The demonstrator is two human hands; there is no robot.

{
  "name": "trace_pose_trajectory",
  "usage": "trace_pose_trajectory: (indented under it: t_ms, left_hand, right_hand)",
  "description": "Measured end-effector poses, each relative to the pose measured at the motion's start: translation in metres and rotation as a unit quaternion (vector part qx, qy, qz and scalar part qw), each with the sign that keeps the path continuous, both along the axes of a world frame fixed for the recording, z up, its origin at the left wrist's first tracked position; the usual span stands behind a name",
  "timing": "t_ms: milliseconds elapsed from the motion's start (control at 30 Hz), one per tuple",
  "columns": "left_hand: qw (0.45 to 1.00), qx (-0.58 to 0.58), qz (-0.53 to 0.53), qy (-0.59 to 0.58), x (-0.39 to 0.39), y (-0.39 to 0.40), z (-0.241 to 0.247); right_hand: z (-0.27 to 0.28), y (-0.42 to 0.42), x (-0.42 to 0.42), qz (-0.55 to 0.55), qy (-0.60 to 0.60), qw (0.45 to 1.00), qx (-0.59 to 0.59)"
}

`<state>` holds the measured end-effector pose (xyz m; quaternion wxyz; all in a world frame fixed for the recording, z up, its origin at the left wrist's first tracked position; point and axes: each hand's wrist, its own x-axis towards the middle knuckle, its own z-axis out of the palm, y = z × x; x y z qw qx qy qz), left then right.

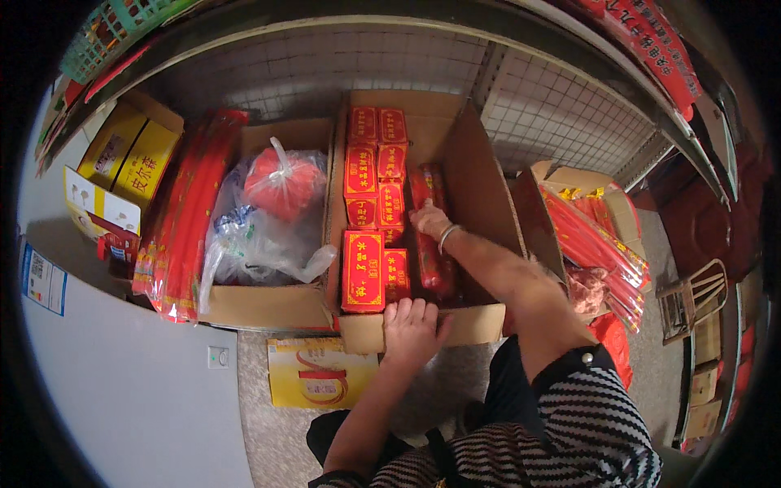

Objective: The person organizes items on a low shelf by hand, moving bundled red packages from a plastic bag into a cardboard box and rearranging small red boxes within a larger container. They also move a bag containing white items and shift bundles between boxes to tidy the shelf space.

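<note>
A deep cardboard box stands before me on a low shelf. My left hand lies over its front edge, fingers inside and thumb to the right. My right hand reaches into the box and touches a long red plastic-wrapped packet; whether the fingers close on it is hard to see. Stacked along the box's left side are several small red cartons with gold print. A bracelet circles my right wrist.
To the left sits a box of clear plastic bags, one holding a red bundle, beside long red packets. More red packets lie at right. A yellow carton is on the floor. A white appliance stands left; a shelf edge runs overhead.
</note>
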<state>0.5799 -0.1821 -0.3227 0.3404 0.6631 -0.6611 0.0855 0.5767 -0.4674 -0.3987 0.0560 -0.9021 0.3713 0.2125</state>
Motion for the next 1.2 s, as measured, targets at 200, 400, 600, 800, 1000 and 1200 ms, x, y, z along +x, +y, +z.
trace_pose_trajectory:
  t_ms: [200, 400, 600, 800, 1000, 1200]
  left_hand:
    - [1.000, -0.012, -0.010, 0.013, -0.001, -0.001, -0.001]
    - [1.000, 0.011, 0.014, -0.004, 0.004, 0.002, -0.001]
    - [0.998, 0.053, -0.007, -0.022, 0.000, -0.002, 0.009]
    - [0.997, 0.061, 0.012, -0.050, -0.001, 0.002, 0.008]
    - [0.997, 0.045, 0.023, -0.065, -0.004, 0.001, 0.007]
    - [0.998, 0.028, 0.018, -0.057, -0.007, -0.001, 0.004]
  right_hand:
    - [-0.073, 0.014, -0.017, -0.114, -0.030, 0.992, 0.032]
    - [-0.061, 0.049, -0.015, -0.179, -0.125, 0.976, 0.014]
    - [0.061, 0.046, -0.014, -0.025, -0.086, 0.995, 0.044]
    - [0.224, 0.020, -0.107, 0.043, -0.419, 0.904, -0.073]
    - [0.212, -0.035, -0.352, -0.119, -0.103, 0.955, -0.253]
    - [0.139, 0.003, -0.464, -0.298, -0.254, 0.916, -0.089]
